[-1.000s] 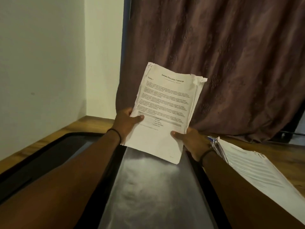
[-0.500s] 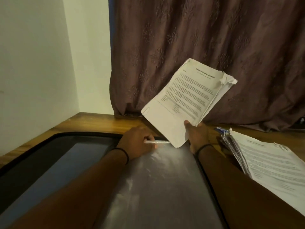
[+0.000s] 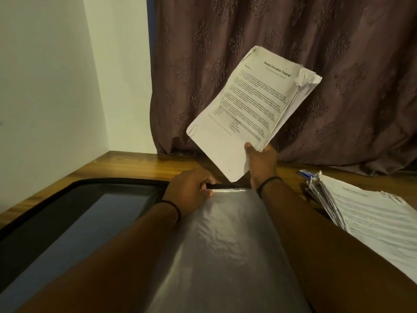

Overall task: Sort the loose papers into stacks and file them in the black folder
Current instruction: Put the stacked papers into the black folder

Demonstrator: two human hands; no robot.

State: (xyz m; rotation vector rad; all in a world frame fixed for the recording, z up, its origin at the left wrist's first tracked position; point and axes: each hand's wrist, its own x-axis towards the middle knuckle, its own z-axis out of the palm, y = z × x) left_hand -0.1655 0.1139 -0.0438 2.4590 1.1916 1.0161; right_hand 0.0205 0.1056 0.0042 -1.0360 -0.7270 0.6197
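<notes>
Head view: the right hand (image 3: 262, 163) grips a stack of printed papers (image 3: 248, 109) by its lower edge, thumb on the front sheet, and holds it tilted up in the air before the brown curtain (image 3: 293, 53). The top sheet is headed "Sample Education Transcript", and its upper right corner is crumpled. The left hand (image 3: 191, 190) pinches the far edge of a clear plastic sleeve (image 3: 225, 245) in the open black folder (image 3: 67, 211), which lies flat on the wooden table (image 3: 140, 163). The raised stack's lowest corner hangs just above that pinched edge. A second pile of papers (image 3: 372, 218) lies on the table to the right of the folder, beside the right forearm. Each wrist wears a thin black band.
</notes>
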